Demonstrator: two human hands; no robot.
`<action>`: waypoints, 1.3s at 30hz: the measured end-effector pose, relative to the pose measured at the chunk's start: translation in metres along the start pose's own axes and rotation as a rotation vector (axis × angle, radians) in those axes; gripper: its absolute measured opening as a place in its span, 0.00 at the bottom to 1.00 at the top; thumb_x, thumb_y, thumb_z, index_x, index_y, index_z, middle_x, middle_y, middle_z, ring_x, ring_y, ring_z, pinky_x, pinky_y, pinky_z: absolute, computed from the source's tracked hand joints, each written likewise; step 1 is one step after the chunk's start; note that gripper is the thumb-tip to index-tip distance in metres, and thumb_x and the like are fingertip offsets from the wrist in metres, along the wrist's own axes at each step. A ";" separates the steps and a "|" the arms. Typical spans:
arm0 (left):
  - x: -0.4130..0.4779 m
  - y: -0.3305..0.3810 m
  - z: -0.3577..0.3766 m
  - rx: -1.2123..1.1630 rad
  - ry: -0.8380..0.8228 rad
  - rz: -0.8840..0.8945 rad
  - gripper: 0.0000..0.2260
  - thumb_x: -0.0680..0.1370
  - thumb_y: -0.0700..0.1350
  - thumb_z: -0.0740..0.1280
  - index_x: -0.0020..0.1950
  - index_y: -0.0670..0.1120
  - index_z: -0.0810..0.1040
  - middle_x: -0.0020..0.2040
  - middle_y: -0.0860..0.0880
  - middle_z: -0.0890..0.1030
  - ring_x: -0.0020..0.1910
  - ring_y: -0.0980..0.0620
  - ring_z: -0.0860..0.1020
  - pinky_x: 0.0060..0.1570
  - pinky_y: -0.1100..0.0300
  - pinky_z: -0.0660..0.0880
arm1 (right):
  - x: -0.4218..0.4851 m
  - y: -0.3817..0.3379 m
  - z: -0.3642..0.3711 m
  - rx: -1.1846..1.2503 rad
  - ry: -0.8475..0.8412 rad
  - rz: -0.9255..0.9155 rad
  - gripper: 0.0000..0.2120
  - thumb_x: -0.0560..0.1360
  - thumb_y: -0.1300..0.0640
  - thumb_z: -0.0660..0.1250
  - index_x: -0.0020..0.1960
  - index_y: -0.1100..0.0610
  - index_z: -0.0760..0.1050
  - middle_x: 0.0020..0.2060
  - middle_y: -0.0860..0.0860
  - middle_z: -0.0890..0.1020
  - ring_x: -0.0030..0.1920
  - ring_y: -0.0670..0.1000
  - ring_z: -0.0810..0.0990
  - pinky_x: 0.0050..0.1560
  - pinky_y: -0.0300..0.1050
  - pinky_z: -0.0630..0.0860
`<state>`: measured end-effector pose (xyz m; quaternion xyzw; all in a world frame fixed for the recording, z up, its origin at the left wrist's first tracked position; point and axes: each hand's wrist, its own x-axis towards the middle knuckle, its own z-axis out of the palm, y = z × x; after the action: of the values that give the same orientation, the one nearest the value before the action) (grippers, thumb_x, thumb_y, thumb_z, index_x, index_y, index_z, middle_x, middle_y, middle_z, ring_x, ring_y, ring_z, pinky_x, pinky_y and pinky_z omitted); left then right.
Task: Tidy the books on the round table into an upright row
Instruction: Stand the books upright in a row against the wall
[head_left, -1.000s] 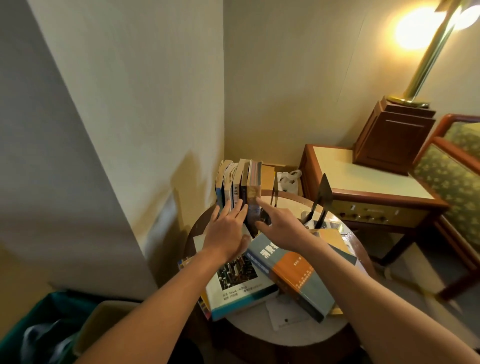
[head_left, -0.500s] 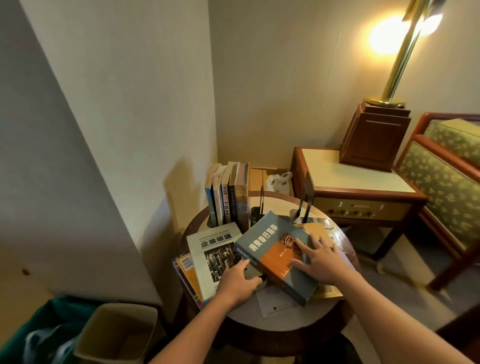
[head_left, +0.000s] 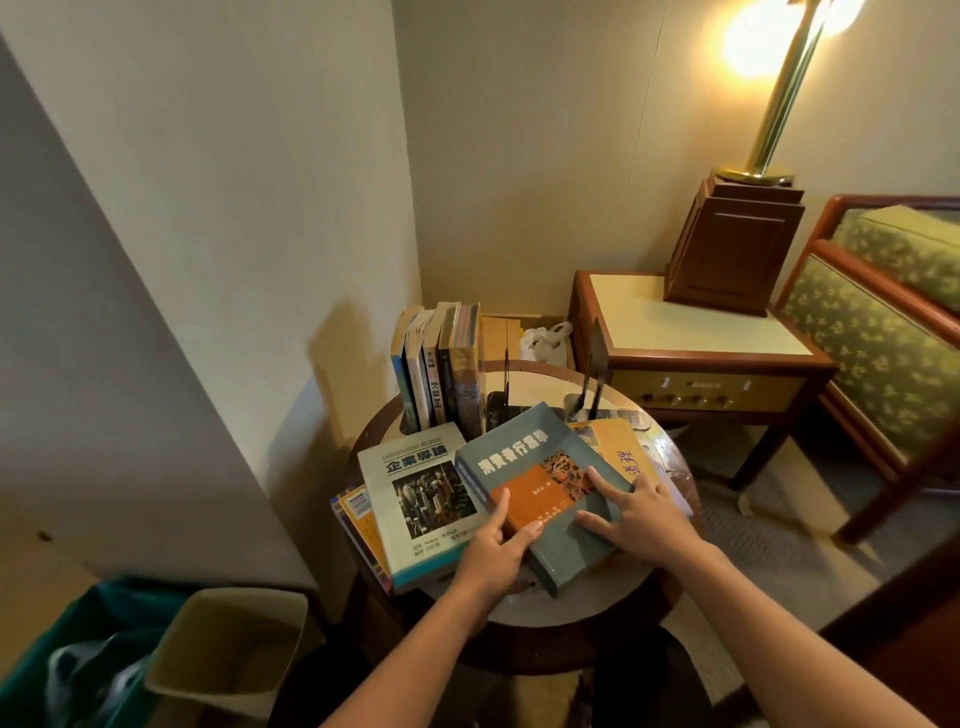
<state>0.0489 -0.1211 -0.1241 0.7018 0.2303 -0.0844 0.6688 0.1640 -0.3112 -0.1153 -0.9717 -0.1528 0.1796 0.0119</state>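
Two bookends (head_left: 596, 364) behind the grey book (head_left: 519, 457) — white book (head_left: 415, 493) left, yellow book (head_left: 621, 449) right.

The white book (head_left: 420, 500) reads "UNDERSTANDING BUSINESS" (with 企業導論 below it)

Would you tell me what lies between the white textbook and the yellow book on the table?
The grey-and-orange book lies flat between them, in the head view.

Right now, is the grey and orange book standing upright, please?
No, the grey and orange book lies flat, the left hand gripping it, the right hand resting on it.
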 end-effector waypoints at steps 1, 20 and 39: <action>-0.003 0.002 0.005 -0.080 -0.023 -0.038 0.31 0.82 0.49 0.67 0.80 0.62 0.55 0.71 0.52 0.73 0.50 0.60 0.76 0.46 0.57 0.82 | -0.002 0.000 0.001 0.009 0.001 -0.002 0.39 0.72 0.22 0.49 0.79 0.32 0.40 0.73 0.60 0.63 0.72 0.60 0.63 0.67 0.54 0.67; -0.031 0.018 -0.029 -0.419 -0.090 0.008 0.21 0.79 0.42 0.70 0.69 0.60 0.74 0.65 0.41 0.75 0.57 0.38 0.81 0.45 0.48 0.82 | -0.052 -0.017 -0.010 0.907 -0.191 -0.035 0.37 0.69 0.30 0.70 0.75 0.31 0.63 0.79 0.50 0.59 0.76 0.57 0.61 0.71 0.49 0.65; -0.054 0.065 -0.096 0.202 0.124 0.659 0.44 0.78 0.35 0.70 0.78 0.70 0.51 0.69 0.54 0.63 0.61 0.68 0.72 0.54 0.71 0.76 | -0.050 -0.088 -0.059 1.018 0.334 -0.505 0.51 0.72 0.55 0.76 0.76 0.26 0.45 0.67 0.42 0.69 0.65 0.49 0.75 0.57 0.54 0.82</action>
<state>0.0119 -0.0387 -0.0336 0.8048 0.0221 0.1562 0.5722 0.1144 -0.2408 -0.0355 -0.7924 -0.2700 0.0666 0.5429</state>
